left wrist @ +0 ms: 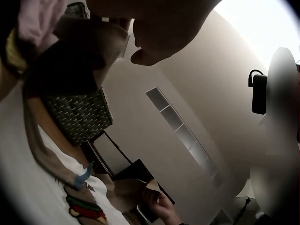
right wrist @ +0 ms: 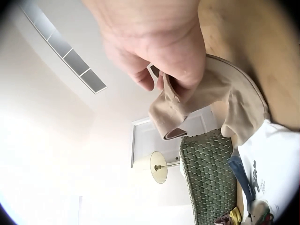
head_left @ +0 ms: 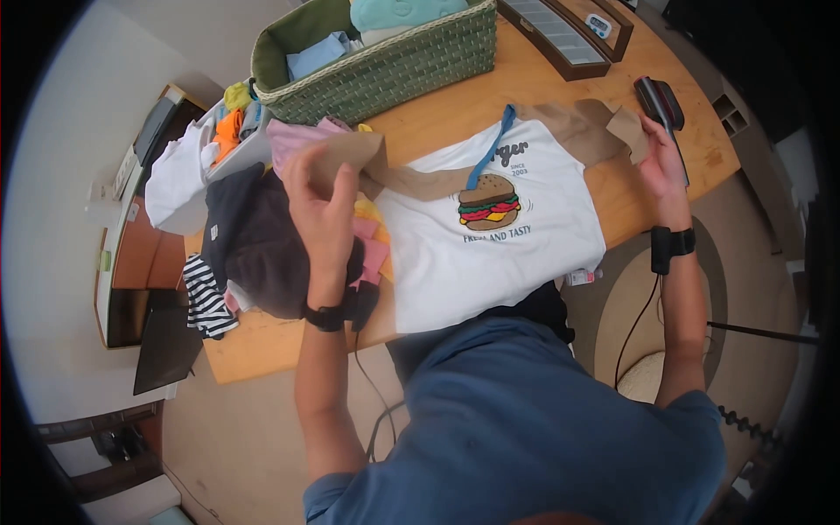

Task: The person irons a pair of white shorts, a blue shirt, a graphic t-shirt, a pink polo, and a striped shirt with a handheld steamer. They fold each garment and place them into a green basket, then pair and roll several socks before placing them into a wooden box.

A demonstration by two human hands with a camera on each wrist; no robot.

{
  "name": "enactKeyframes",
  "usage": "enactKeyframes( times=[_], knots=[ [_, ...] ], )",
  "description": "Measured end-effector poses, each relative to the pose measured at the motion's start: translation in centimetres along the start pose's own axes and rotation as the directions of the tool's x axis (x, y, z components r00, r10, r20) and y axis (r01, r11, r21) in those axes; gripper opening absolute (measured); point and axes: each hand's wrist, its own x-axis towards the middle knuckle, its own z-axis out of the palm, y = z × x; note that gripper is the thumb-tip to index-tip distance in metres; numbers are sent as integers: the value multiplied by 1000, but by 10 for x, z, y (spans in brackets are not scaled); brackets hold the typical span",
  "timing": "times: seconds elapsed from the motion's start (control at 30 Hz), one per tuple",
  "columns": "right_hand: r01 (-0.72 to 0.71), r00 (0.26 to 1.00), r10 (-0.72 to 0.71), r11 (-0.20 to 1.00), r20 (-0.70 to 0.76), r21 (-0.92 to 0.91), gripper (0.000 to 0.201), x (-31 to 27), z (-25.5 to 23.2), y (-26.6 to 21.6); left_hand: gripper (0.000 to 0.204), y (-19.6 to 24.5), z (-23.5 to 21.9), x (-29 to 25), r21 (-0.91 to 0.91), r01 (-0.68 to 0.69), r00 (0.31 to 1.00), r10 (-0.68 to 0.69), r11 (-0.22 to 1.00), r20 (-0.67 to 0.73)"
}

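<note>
A long tan cloth [head_left: 433,185] with a blue strap [head_left: 494,144] lies across a white T-shirt [head_left: 429,271] that has a burger print. My left hand [head_left: 325,206] holds the cloth's left end, lifted over the pile beside the shirt; in the left wrist view that hand [left wrist: 173,23] is dark. The right hand [head_left: 662,166] pinches the opposite end near the table's right side. In the right wrist view, the fingers of this hand [right wrist: 159,42] grip a folded edge of the tan cloth [right wrist: 171,110].
Dark clothes [head_left: 262,245] and a striped garment [head_left: 208,296] are heaped on the left. Behind them stand a white bin of clothes [head_left: 223,162] and a green woven basket [head_left: 385,83]. A compartment box [head_left: 560,39] and a dark hairbrush-like tool [head_left: 661,101] sit on the right.
</note>
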Motion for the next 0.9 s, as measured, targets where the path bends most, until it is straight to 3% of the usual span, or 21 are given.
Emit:
enactKeyframes(
  times=[0.1, 0.2, 0.23, 0.3, 0.37, 0.47, 0.57, 0.67, 0.77, 0.87, 0.9],
  knots=[
    [123, 991, -123, 992, -44, -6, 30, -2, 15, -10, 33, -7, 20, 10, 218, -210, 977, 215, 953, 3],
    [216, 970, -208, 975, -124, 48, 34, 0, 16, -13, 35, -16, 31, 19, 478, -263, 951, 309, 838, -19],
    [236, 951, -205, 965, -232, 112, 35, 1, 13, -9, 35, -18, 34, 19, 508, -331, 919, 393, 795, -16],
    [286, 886, -165, 930, -432, 230, 38, 7, 2, 6, 34, -17, 39, 19, 313, -381, 923, 338, 870, 182],
    [307, 889, -238, 944, -391, 124, 37, 2, -4, 16, 32, -12, 49, 12, 113, -303, 874, 229, 946, 428],
    [341, 879, -309, 940, -363, 24, 36, -3, -5, 20, 31, -12, 76, 3, 173, -432, 673, 189, 885, 715],
    [394, 854, -381, 918, -355, -39, 36, -9, 1, 13, 22, -42, 96, -3, 261, -526, 677, 212, 810, 705],
    [421, 825, -430, 900, -366, -109, 38, -16, 1, 7, 16, -50, 104, 7, 353, -559, 632, 110, 750, 767],
    [419, 792, -448, 893, -415, -164, 42, -16, -17, 5, 13, -47, 104, 15, 384, -384, 736, 27, 840, 676],
    [400, 787, -456, 890, -415, -218, 46, -16, -39, 6, 17, -35, 95, 34, 436, 28, 773, -296, 900, 562],
    [390, 793, -455, 890, -405, -236, 49, -16, -45, 8, 18, -44, 93, 38, 399, 24, 813, -251, 916, 526]
  ],
)
